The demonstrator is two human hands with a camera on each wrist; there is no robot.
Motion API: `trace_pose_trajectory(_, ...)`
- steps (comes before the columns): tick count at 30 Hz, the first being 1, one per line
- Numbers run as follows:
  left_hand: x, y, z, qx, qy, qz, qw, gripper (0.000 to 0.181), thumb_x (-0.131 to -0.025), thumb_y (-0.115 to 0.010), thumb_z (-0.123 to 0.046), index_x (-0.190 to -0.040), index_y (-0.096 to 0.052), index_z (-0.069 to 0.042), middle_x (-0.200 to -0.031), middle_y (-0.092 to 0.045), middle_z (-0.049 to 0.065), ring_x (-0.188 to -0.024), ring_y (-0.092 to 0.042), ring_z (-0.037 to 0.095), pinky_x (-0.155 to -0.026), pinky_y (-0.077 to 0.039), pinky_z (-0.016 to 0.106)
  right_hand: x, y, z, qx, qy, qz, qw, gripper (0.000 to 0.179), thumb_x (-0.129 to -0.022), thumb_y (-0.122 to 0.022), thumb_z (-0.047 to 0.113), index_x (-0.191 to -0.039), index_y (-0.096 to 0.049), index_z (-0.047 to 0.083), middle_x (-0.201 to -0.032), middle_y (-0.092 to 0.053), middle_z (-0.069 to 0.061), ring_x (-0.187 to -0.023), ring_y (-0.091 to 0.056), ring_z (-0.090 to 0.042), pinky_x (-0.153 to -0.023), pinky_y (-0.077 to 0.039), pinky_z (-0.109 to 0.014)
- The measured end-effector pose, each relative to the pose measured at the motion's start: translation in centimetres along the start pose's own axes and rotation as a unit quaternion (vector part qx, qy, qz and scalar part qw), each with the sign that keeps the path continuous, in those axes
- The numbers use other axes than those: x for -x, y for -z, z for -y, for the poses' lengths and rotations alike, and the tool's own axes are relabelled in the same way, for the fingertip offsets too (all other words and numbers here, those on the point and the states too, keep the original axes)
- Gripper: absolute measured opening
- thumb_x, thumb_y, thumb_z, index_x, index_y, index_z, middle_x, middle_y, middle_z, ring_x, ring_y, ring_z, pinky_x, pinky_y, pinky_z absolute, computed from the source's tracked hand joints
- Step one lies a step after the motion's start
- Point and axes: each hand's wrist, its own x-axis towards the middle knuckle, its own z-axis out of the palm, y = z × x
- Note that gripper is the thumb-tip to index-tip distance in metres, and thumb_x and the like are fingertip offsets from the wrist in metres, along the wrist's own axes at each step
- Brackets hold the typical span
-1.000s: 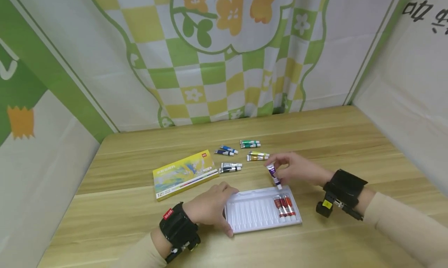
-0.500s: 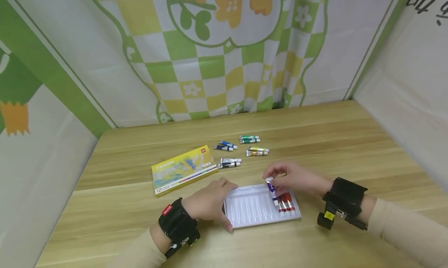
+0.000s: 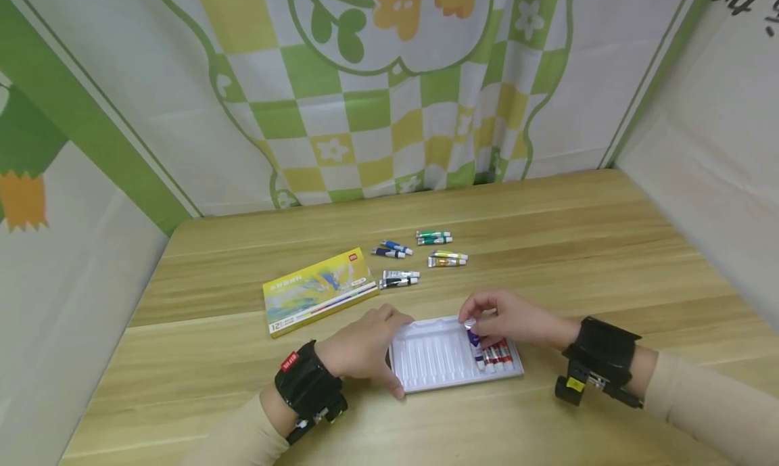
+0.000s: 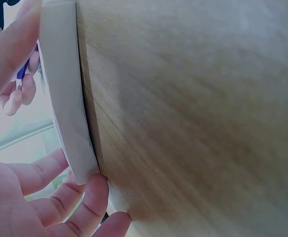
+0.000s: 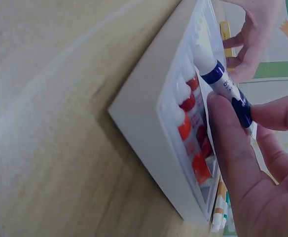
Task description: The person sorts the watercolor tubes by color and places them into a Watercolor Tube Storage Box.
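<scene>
A white plastic tray (image 3: 433,378) with ribbed slots lies on the table. My left hand (image 3: 364,347) grips its left end, thumb at the near corner and fingers at the far corner (image 4: 87,180). Between thumb and fingers, my right hand (image 3: 508,317) pinches a purple paint tube (image 3: 474,339), its white cap pointing toward me. The tube is over the tray, just left of several red and orange paint tubes (image 3: 502,359) that lie in the right-hand slots. In the right wrist view, the purple tube (image 5: 228,89) is tilted, its cap low near the slots; whether it touches them I cannot tell.
A yellow paint box (image 3: 319,293) lies behind my left hand. Beyond the tray are pairs of tubes: black and white (image 3: 399,279), blue (image 3: 392,249), green (image 3: 433,237), yellow and ochre (image 3: 447,258). A patterned curtain (image 3: 389,114) hangs behind the table.
My right hand has moved the purple tube from above the tray's far edge down and toward me, into place beside the red tubes. The left hand keeps its grip on the tray.
</scene>
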Motion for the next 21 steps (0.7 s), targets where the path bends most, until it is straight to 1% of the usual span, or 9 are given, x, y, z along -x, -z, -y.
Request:
trace_pose_trajectory(4,0.01,-0.03,0.05,-0.002,-0.003,0.0,1.0,0.106,-0.06,-0.1,-0.039,-0.146,-0.05,-0.002,-0.134,-0.052,0.012,-0.118,-0.05,0.026,-0.103,-0.047,0.045,0.14,-0.12,0.26,0.015,-0.005,0.004,0.9999,0.016,-0.097,-0.059,0.001,-0.112,-0.064,-0.004,-0.108,-0.062,-0.013,-0.095,-0.062,-0.024,-0.079,-0.06,-0.038)
trace_pose_trajectory(12,-0.08,-0.03,0.07,-0.001,-0.007,-0.001,1.0,0.105,-0.061,-0.1,-0.037,-0.146,-0.05,-0.001,-0.132,-0.052,0.013,-0.116,-0.05,0.026,-0.101,-0.048,0.045,0.38,-0.36,0.32,0.012,-0.02,0.001,0.9997,0.014,-0.098,-0.061,0.0,-0.111,-0.064,-0.005,-0.104,-0.065,-0.012,-0.09,-0.064,-0.023,-0.078,-0.06,-0.038)
trace_pose_trajectory(16,-0.18,0.08,0.16,0.001,-0.006,0.0,1.0,0.104,-0.062,-0.1,-0.037,-0.146,-0.05,-0.002,-0.132,-0.052,0.013,-0.116,-0.049,0.026,-0.101,-0.048,0.045,0.36,-0.42,0.39,0.027,-0.016,-0.006,0.9995,0.014,-0.099,-0.06,0.001,-0.112,-0.065,-0.003,-0.107,-0.063,-0.011,-0.092,-0.062,-0.023,-0.08,-0.06,-0.035)
trace_pose_trajectory(21,-0.24,-0.05,0.22,0.005,-0.004,0.003,1.0,0.104,-0.062,-0.1,-0.037,-0.145,-0.05,-0.002,-0.133,-0.052,0.012,-0.117,-0.049,0.026,-0.102,-0.047,0.044,0.42,-0.36,0.35,0.04,-0.009,-0.011,0.9991,0.015,-0.097,-0.061,0.0,-0.111,-0.065,-0.003,-0.105,-0.063,-0.011,-0.092,-0.059,-0.023,-0.08,-0.058,-0.033)
